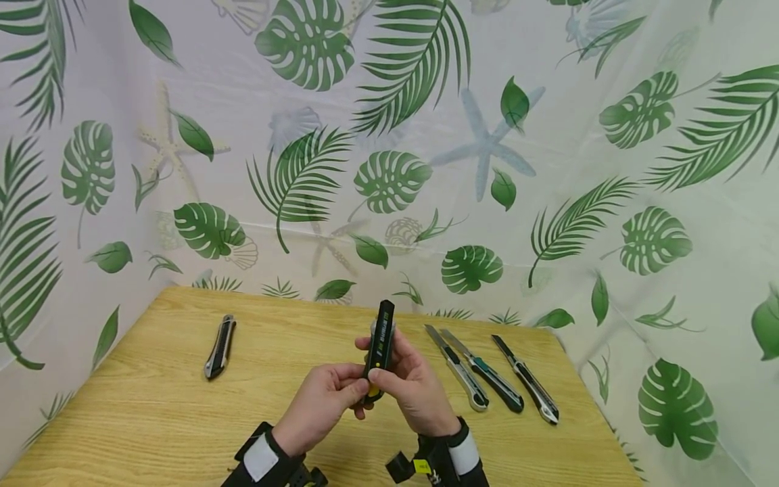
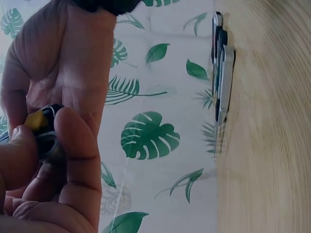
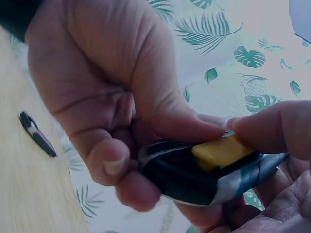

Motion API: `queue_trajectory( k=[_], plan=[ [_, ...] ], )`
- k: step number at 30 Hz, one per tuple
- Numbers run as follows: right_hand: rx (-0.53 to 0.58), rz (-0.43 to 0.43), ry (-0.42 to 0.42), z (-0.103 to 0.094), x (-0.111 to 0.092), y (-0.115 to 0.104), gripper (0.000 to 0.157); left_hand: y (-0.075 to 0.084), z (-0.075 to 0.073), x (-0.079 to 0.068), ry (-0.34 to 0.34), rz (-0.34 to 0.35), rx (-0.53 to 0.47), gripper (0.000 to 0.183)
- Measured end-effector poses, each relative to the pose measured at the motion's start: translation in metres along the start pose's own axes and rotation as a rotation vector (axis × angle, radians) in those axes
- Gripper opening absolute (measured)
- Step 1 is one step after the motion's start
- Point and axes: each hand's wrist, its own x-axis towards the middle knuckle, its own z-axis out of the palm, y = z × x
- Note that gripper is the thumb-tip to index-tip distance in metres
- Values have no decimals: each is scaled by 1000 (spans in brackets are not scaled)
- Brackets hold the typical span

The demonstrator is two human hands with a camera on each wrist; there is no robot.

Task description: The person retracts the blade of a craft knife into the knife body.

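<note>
In front of me both hands hold a black utility knife with a yellow part at its lower end. It stands tilted, far end up, above the table. My left hand pinches the lower end between thumb and fingers. Around the body curl the fingers of my right hand, its thumb on the front near the yellow part. The right wrist view shows both thumbs meeting beside that part. No blade can be made out on this knife.
On the wooden table, another utility knife lies to the left. To the right lie a grey knife, a green-and-black knife and a black-and-silver knife. A leaf-patterned cloth hangs behind.
</note>
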Motion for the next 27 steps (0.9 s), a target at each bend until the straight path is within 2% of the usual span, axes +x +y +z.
queue_trajectory(
  k=[7,9,12,15,19,21,23,25,27],
  plan=[
    [-15,-5,1,0,-1,-3,69,1,-1,0,2,1,15,28],
    [-32,11,40,1,0,-4,64,2,-2,0,8,-2,27,29],
    [-84,39,157,3,1,-3,49,1,-2,0,28,7,102,29],
    [-145,64,299,5,3,0,38,-2,-3,0,79,52,271,32],
    [-213,65,415,7,4,6,30,-7,4,0,237,193,607,42],
    [-243,56,434,8,5,8,28,-10,9,-1,328,282,763,47],
    [-265,47,437,8,5,10,27,-11,13,-2,390,364,864,47],
    [-288,49,433,9,5,11,27,-12,16,-3,419,418,917,42],
    [-309,66,410,9,7,13,27,-13,16,-2,436,433,932,34]
  ],
)
